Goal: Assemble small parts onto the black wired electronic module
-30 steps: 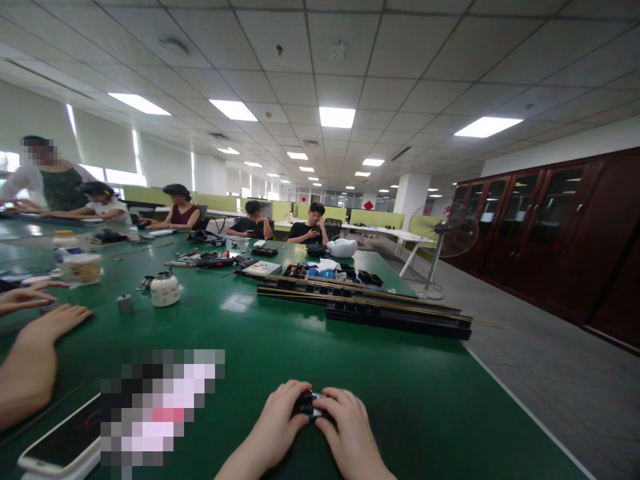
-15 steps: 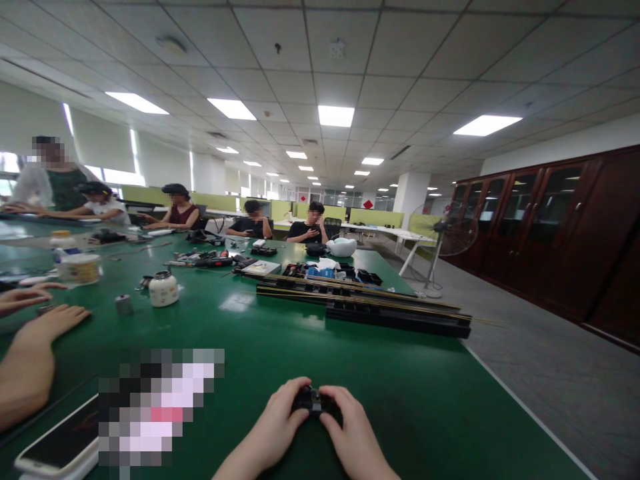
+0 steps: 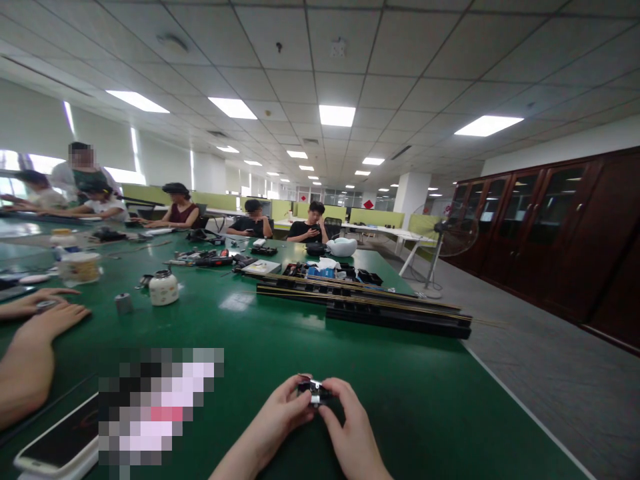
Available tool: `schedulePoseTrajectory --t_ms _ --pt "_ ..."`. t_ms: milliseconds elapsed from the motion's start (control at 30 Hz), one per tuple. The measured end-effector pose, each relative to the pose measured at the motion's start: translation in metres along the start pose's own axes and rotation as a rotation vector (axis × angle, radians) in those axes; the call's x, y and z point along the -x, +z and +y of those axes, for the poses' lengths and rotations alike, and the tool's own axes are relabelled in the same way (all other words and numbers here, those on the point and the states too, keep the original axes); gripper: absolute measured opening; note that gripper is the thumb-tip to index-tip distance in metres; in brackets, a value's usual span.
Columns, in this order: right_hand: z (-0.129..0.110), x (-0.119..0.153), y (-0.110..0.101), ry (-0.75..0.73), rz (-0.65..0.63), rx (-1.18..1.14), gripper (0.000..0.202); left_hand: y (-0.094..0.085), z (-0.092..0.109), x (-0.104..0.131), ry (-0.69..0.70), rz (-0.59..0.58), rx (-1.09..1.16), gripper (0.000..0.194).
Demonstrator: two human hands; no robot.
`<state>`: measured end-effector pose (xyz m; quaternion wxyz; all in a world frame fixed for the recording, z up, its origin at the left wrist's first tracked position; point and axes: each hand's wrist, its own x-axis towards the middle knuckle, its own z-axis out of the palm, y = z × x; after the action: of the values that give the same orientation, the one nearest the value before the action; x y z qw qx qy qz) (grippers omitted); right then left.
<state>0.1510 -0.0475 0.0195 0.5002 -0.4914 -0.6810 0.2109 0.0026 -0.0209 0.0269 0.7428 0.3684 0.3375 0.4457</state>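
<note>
Toward six o'clock over the green counter (image 3: 425, 400), the left grip (image 3: 284, 411) and right grip (image 3: 353, 421) both pinch a small black-and-silver part (image 3: 315, 392), apparently manipulating it; the next move likely needs steady fingertip control.

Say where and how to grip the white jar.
Likely best around the round body of the white jar, coming from the right: it stands upright, and the grey cylinder sits to its left.
</note>
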Motion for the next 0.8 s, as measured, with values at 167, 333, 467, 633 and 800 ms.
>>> schedulePoseTrajectory --t_ms 167,333,467,633,800 --pt "-0.0034 0.0001 -0.0011 -0.015 -0.028 0.029 0.027 0.0004 -0.0021 -0.0024 0.025 0.024 -0.049 0.037" --pt "-0.0050 0.0000 -0.0011 -0.022 -0.019 0.038 0.027 0.0017 0.0005 -0.0003 0.028 0.010 -0.063 0.035" --pt "-0.0042 0.0000 -0.0008 -0.007 -0.022 0.035 0.025 0.0032 0.0024 0.0004 0.007 0.007 -0.038 0.031" --pt "0.0002 0.0003 0.0000 -0.006 0.019 0.024 0.022 0.0023 0.0055 -0.0008 -0.069 0.035 0.037 0.035" --pt "-0.0011 0.0000 -0.0013 -0.004 -0.024 0.041 0.018 -0.0009 0.0068 -0.0025 -0.124 0.026 0.117 0.041"
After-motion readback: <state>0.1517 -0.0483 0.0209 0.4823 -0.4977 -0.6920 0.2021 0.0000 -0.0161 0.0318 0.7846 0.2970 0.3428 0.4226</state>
